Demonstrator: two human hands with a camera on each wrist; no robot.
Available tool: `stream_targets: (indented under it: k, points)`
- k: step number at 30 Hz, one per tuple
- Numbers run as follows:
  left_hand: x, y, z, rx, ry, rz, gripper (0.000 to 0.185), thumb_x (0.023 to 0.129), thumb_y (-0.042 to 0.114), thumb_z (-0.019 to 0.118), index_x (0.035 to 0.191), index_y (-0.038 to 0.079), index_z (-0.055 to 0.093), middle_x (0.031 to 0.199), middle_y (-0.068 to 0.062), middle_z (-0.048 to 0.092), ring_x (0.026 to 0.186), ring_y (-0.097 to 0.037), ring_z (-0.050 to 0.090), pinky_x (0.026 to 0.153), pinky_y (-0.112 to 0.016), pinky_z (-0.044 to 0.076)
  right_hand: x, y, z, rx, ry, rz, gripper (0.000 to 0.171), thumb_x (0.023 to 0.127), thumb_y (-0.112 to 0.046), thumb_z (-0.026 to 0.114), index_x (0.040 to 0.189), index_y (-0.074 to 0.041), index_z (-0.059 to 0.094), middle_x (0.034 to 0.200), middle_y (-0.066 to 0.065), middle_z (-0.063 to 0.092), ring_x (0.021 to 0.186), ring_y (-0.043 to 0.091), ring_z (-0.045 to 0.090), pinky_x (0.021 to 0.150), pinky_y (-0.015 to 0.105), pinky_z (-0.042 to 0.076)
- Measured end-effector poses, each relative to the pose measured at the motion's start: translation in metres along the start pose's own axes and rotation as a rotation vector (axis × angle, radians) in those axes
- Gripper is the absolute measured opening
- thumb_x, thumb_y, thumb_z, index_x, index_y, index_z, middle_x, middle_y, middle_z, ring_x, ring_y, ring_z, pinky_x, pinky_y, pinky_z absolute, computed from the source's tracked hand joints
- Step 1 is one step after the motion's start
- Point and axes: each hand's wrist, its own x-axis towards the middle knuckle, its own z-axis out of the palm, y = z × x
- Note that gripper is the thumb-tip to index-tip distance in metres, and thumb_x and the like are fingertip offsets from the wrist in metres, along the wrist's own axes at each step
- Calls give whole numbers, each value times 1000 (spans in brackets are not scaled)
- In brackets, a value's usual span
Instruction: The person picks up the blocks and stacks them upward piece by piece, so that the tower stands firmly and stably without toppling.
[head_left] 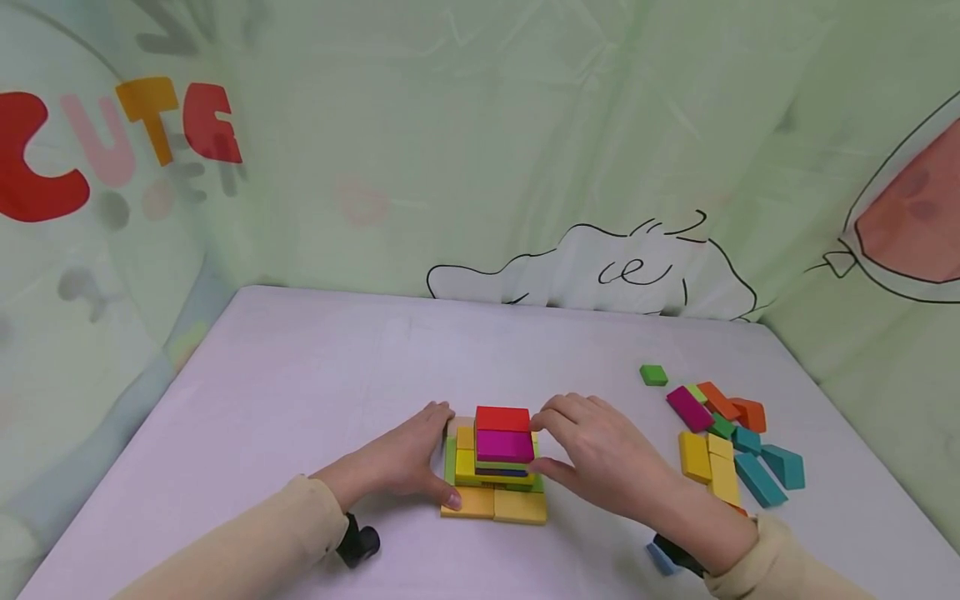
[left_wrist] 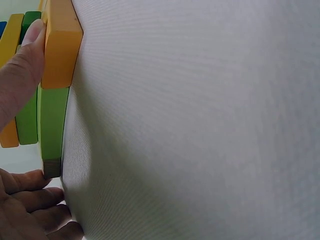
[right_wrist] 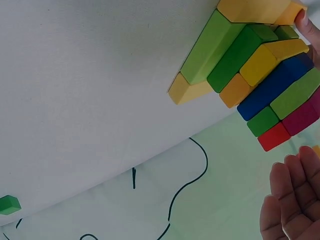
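A stack of coloured blocks [head_left: 500, 462] stands on the white table [head_left: 300, 375], with a red block [head_left: 502, 417] on top, a magenta one under it, and yellow and orange blocks at the base. My left hand [head_left: 420, 458] rests against the stack's left side. Its thumb [left_wrist: 20, 70] presses an orange base block [left_wrist: 60, 45], and its fingers [left_wrist: 30, 205] lie by a green block [left_wrist: 52, 125]. My right hand [head_left: 577, 450] flanks the right side. There the fingers [right_wrist: 292, 200] hover just off the upper layers of the stack [right_wrist: 250, 65], and the thumb [right_wrist: 302, 20] touches a lower yellow block.
A loose pile of blocks [head_left: 723, 442] in yellow, teal, orange and magenta lies at the right of the table. One small green block [head_left: 653, 374] sits apart behind it. A green printed curtain [head_left: 480, 150] walls the table at the back and sides.
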Motion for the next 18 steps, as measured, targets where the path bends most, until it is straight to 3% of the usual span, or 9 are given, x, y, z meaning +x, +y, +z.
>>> stream_targets:
  k: [5,9,14,18]
  points:
    - [0,0,0,-5,8,3,114,69,42,94,156,0,34,166,-19,30,157,-34,26,125,-54,31,-2,19,-8,57,19,78,35,85,-31,84,113,-13,71,106,1,72,97,17,69,83,39,63]
    - [0,0,-1,-11,11,6,114,69,42,94,156,0,34,166,-19,30,156,-35,26,125,-54,31,-11,65,-10,94,12,178,36,91,-22,78,122,-7,68,109,8,73,97,25,71,81,44,63]
    - [-1,2,-1,-1,3,4,114,69,43,93,156,0,34,166,-19,30,156,-34,27,125,-53,31,-38,134,4,122,-139,380,41,93,-15,75,128,3,62,106,17,71,92,30,68,76,45,64]
    - [-2,3,0,12,0,5,115,69,44,93,156,0,33,166,-19,31,155,-34,30,124,-52,33,-57,171,13,52,-302,531,43,90,-16,78,120,10,61,97,20,68,81,27,62,71,43,63]
